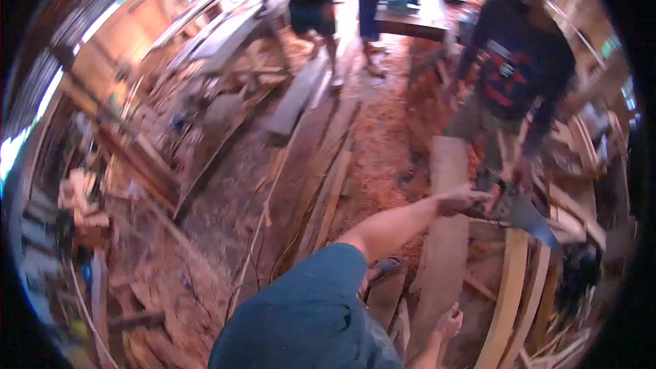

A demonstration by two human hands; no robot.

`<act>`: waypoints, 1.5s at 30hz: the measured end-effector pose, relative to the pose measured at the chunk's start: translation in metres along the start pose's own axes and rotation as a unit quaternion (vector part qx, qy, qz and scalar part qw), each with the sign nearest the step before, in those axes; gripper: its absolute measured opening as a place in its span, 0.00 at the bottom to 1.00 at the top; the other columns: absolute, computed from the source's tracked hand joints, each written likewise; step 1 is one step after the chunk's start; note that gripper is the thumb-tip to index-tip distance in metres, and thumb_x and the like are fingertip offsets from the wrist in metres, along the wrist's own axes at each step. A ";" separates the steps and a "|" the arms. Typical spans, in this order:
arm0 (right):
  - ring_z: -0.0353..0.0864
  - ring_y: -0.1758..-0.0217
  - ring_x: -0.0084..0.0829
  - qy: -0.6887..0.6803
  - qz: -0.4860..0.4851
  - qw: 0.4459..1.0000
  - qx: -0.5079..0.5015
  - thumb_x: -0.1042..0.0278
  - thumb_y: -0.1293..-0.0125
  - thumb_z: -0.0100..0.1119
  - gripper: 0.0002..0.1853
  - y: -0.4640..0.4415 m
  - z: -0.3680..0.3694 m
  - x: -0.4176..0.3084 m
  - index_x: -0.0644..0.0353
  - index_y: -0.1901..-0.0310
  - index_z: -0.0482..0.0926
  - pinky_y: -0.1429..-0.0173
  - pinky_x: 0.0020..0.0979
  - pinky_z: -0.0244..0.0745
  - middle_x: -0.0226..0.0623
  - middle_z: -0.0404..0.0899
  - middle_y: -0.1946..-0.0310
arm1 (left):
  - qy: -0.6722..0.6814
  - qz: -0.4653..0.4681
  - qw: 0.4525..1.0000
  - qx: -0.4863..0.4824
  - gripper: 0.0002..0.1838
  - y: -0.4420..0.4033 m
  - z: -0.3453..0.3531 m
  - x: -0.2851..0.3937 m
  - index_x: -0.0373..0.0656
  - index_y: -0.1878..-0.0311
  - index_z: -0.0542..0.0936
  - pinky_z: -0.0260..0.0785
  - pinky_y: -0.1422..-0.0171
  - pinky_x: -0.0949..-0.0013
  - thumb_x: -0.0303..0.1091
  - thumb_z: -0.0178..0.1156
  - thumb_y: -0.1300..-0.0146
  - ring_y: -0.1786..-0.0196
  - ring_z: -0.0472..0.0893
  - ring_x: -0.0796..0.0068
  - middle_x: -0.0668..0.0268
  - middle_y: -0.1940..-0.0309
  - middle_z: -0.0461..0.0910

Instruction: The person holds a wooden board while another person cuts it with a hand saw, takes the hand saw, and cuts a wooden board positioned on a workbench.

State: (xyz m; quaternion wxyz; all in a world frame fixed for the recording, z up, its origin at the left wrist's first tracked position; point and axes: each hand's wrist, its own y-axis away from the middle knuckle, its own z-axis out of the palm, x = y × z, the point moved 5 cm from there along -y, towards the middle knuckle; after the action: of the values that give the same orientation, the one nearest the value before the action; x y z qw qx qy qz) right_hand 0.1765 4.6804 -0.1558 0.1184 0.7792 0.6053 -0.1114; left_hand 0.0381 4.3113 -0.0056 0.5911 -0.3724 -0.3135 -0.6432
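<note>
My left arm reaches right across a long wide plank point(447, 253). My left hand point(463, 199) is stretched out, its blurred fingers close to a grey tool with a broad blade like a handsaw's point(523, 215); whether they touch it is unclear. A co-worker's hand point(523, 174) is at that tool from above. Near the plank's lower right edge is my right hand point(447, 322), its fingers curled together. A small dark spot shows at its fingertips, too small to name.
The co-worker point(509, 68) stands beyond the plank's far end. Two more people point(307, 0) are at the back. Long boards point(314, 130) and wood shavings point(386, 123) cover the floor. Timber beams point(509, 287) lie at right, and stacked scrap wood point(85, 205) at left.
</note>
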 end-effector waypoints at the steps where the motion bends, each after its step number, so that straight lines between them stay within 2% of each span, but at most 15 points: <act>1: 0.83 0.54 0.54 0.001 -0.002 1.000 -0.010 0.35 0.32 0.54 0.28 -0.005 0.008 0.005 0.57 0.56 0.84 0.49 0.51 0.75 0.49 0.85 0.58 | 0.025 0.018 0.999 0.016 0.14 0.012 -0.008 -0.005 0.39 0.54 0.82 0.75 0.55 0.71 0.41 0.58 0.26 0.64 0.81 0.80 0.69 0.65 0.83; 3: 0.83 0.54 0.54 -0.004 -0.023 1.000 0.005 0.35 0.32 0.54 0.28 -0.005 0.016 0.008 0.57 0.56 0.84 0.51 0.52 0.76 0.50 0.85 0.58 | 0.162 0.018 0.983 0.078 0.16 0.044 -0.009 -0.002 0.40 0.56 0.82 0.74 0.57 0.71 0.45 0.58 0.26 0.63 0.81 0.80 0.69 0.66 0.82; 5: 0.84 0.56 0.54 -0.017 -0.079 0.995 0.055 0.37 0.32 0.57 0.27 0.006 0.000 0.013 0.57 0.56 0.84 0.53 0.52 0.76 0.51 0.85 0.59 | 0.129 0.055 0.985 0.103 0.17 0.131 0.014 0.046 0.40 0.57 0.82 0.75 0.57 0.71 0.47 0.59 0.27 0.63 0.81 0.79 0.69 0.65 0.82; 8: 0.86 0.58 0.50 -0.015 -0.350 0.881 0.318 0.44 0.32 0.61 0.22 0.051 -0.007 0.017 0.57 0.55 0.84 0.57 0.49 0.78 0.49 0.86 0.63 | 0.036 0.044 0.987 0.149 0.18 0.218 -0.035 0.050 0.41 0.53 0.82 0.75 0.57 0.71 0.47 0.61 0.29 0.62 0.81 0.80 0.70 0.64 0.82; 11: 0.77 0.39 0.52 0.144 -0.338 0.890 0.269 0.37 0.34 0.62 0.38 0.105 -0.003 0.040 0.63 0.34 0.74 0.44 0.56 0.76 0.58 0.74 0.36 | 0.081 0.021 0.983 0.163 0.18 0.363 -0.062 0.087 0.39 0.49 0.83 0.74 0.54 0.73 0.46 0.62 0.30 0.59 0.81 0.82 0.70 0.61 0.83; 13: 0.79 0.40 0.50 0.182 -0.372 0.863 0.288 0.39 0.34 0.63 0.37 0.139 -0.003 0.060 0.63 0.36 0.75 0.45 0.54 0.77 0.55 0.75 0.38 | 0.034 0.033 0.976 0.211 0.18 0.462 -0.088 0.104 0.39 0.49 0.82 0.74 0.54 0.73 0.45 0.63 0.30 0.57 0.81 0.81 0.69 0.59 0.83; 15: 0.79 0.44 0.49 0.185 -0.424 0.859 0.221 0.42 0.35 0.63 0.33 0.168 0.012 0.062 0.63 0.40 0.76 0.47 0.53 0.77 0.54 0.77 0.42 | -0.034 0.042 0.952 0.302 0.18 0.567 -0.112 0.116 0.38 0.57 0.85 0.71 0.58 0.75 0.45 0.60 0.29 0.64 0.80 0.83 0.72 0.66 0.83; 19: 0.81 0.51 0.48 0.200 -0.515 0.828 0.096 0.48 0.35 0.63 0.25 0.229 0.041 0.000 0.63 0.48 0.79 0.52 0.49 0.77 0.52 0.80 0.51 | 0.023 0.032 0.884 0.465 0.18 0.787 -0.145 0.122 0.37 0.48 0.80 0.75 0.51 0.70 0.40 0.65 0.33 0.57 0.83 0.76 0.63 0.60 0.84; 24: 0.83 0.61 0.47 0.154 -0.622 0.757 -0.127 0.55 0.36 0.64 0.17 0.361 0.108 -0.116 0.64 0.58 0.81 0.58 0.46 0.77 0.50 0.83 0.62 | -0.126 0.076 0.803 0.578 0.14 1.024 -0.131 0.171 0.39 0.63 0.86 0.71 0.51 0.68 0.42 0.66 0.35 0.60 0.82 0.76 0.68 0.68 0.85; 27: 0.83 0.67 0.47 0.040 -0.653 0.702 -0.282 0.59 0.37 0.63 0.13 0.455 0.158 -0.217 0.64 0.64 0.82 0.62 0.45 0.77 0.49 0.84 0.68 | -0.137 -0.052 0.710 0.688 0.18 1.121 -0.114 0.186 0.40 0.71 0.86 0.70 0.52 0.66 0.47 0.67 0.38 0.60 0.82 0.72 0.68 0.68 0.85; 28: 0.83 0.68 0.47 0.006 -0.648 0.689 -0.323 0.61 0.37 0.63 0.12 0.493 0.173 -0.248 0.64 0.66 0.83 0.63 0.44 0.76 0.49 0.84 0.70 | -0.108 -0.121 0.673 0.722 0.20 1.154 -0.126 0.158 0.40 0.65 0.86 0.71 0.52 0.64 0.50 0.68 0.41 0.63 0.81 0.69 0.65 0.67 0.86; 32: 0.80 0.69 0.35 -0.063 -0.569 0.649 -0.501 0.72 0.39 0.62 0.06 0.763 0.127 -0.438 0.67 0.65 0.81 0.63 0.36 0.74 0.46 0.81 0.73 | -0.176 -0.172 0.601 0.760 0.32 1.199 -0.148 0.126 0.38 0.45 0.78 0.73 0.52 0.54 0.55 0.68 0.43 0.60 0.84 0.52 0.51 0.65 0.83; 35: 0.82 0.56 0.29 -0.075 -0.613 0.529 -0.582 0.67 0.33 0.62 0.12 0.903 0.140 -0.495 0.66 0.54 0.80 0.52 0.32 0.76 0.42 0.83 0.59 | -0.133 -0.057 0.495 0.857 0.30 1.223 -0.156 0.111 0.31 0.49 0.76 0.74 0.51 0.46 0.50 0.67 0.41 0.56 0.84 0.42 0.41 0.64 0.82; 40: 0.81 0.45 0.32 -0.005 -0.603 0.338 -0.722 0.57 0.31 0.64 0.26 1.143 0.080 -0.543 0.65 0.38 0.75 0.43 0.32 0.76 0.42 0.82 0.47 | -0.125 0.048 0.316 0.939 0.28 1.289 -0.159 0.123 0.31 0.49 0.77 0.73 0.51 0.47 0.50 0.65 0.39 0.57 0.84 0.46 0.46 0.62 0.83; 45: 0.81 0.59 0.26 0.038 -0.598 0.246 -0.762 0.67 0.32 0.60 0.15 1.322 0.096 -0.557 0.69 0.50 0.79 0.50 0.28 0.75 0.35 0.84 0.65 | -0.049 0.033 0.274 0.960 0.22 1.379 -0.167 0.185 0.35 0.48 0.78 0.69 0.47 0.50 0.42 0.63 0.38 0.53 0.82 0.46 0.46 0.61 0.83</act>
State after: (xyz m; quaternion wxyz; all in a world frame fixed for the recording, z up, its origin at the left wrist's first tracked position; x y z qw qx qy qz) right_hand 1.3209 3.8225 -0.0047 0.5332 -0.2560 0.7042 0.3928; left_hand 1.3863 3.9284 0.0125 0.5254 0.4230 -0.7203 0.1622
